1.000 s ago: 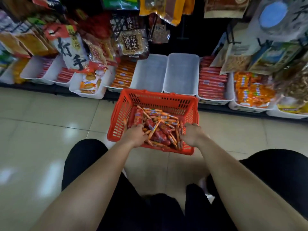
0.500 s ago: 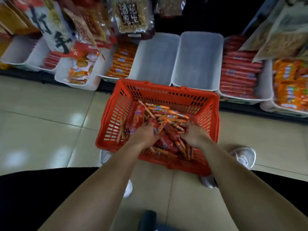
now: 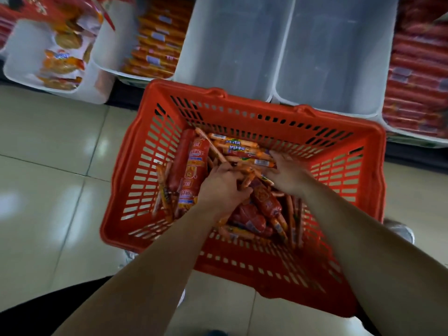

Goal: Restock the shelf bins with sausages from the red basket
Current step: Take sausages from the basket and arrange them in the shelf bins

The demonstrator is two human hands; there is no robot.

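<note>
Sausages (image 3: 242, 151) lie in the red basket (image 3: 266, 112). My left hand (image 3: 221, 187) curls fingers round several; my right hand (image 3: 289, 174) rests on them, grip unclear.

Glossy beige tile floor (image 3: 48, 166) under me, red basket (image 3: 266, 110) sitting on it, my shoe (image 3: 400, 231) on the tiles just right of the basket, dark low shelf (image 3: 417, 155) ahead, white bins (image 3: 232, 49) side by side on it
</note>
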